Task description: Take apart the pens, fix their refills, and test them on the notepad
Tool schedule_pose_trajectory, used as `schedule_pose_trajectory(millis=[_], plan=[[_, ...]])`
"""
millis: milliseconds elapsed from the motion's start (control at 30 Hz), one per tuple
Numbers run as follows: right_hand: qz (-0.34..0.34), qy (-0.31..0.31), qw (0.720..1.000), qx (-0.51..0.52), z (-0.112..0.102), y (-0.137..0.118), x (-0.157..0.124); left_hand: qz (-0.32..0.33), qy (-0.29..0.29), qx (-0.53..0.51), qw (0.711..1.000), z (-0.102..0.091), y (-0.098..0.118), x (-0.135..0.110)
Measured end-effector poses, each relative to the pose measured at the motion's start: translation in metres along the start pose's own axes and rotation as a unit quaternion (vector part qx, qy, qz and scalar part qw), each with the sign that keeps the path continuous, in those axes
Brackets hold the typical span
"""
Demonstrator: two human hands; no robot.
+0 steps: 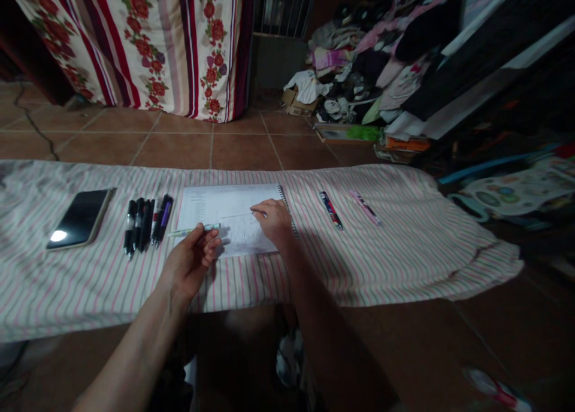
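Note:
My left hand [197,253] is closed around a pale, light-green pen [179,232], which lies crosswise above the notebook's left part. Its fingers are curled and the palm faces partly up. My right hand [275,220] rests over the right side of the spiral notebook [238,195], thumb and fingers pinched on a thin stick [257,211] that looks like a pen refill and points left. Its far end is too fine to make out clearly. Handwriting shows on the notebook's open page, and the wire spiral runs along the right edge.
Several black and purple pens [144,225] lie side by side left of the notebook, beyond them a phone [81,218]. To the right are a dark patterned pen [331,211] and a pink pen [365,208]. A striped cloth [404,250] covers the low surface.

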State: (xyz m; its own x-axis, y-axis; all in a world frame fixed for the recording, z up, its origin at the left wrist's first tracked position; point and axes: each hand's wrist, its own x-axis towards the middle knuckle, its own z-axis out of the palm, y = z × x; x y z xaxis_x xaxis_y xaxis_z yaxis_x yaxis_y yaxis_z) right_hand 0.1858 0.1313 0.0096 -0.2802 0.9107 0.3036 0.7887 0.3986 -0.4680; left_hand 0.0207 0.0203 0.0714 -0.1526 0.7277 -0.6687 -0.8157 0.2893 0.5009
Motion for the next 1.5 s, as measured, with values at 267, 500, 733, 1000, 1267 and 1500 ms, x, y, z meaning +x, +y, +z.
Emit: schedule_pose_trajectory(millis=[267,500,733,1000,1267,1500], plan=[[0.002,-0.001,1.0,-0.004,0.005,-0.003,0.002,0.005,0.003,-0.004,1.0,0.001,0.0,0.0],[-0.004,0.003,1.0,-0.007,0.007,-0.004,0.003,0.008,0.006,-0.003,1.0,0.002,0.0,-0.001],[0.014,0.028,0.999,0.029,0.003,-0.006,0.006,0.006,0.006,-0.003,1.0,-0.001,0.002,0.0],[0.078,0.008,0.976,0.201,-0.016,-0.004,0.006,0.005,0.008,-0.008,1.0,0.0,0.003,0.0],[0.017,0.02,0.979,0.2,-0.037,0.003,-0.002,0.018,0.019,-0.016,1.0,-0.002,0.002,0.006],[-0.008,0.021,0.984,0.176,-0.05,0.004,-0.009,0.017,0.028,-0.024,0.999,-0.001,-0.002,0.011]])
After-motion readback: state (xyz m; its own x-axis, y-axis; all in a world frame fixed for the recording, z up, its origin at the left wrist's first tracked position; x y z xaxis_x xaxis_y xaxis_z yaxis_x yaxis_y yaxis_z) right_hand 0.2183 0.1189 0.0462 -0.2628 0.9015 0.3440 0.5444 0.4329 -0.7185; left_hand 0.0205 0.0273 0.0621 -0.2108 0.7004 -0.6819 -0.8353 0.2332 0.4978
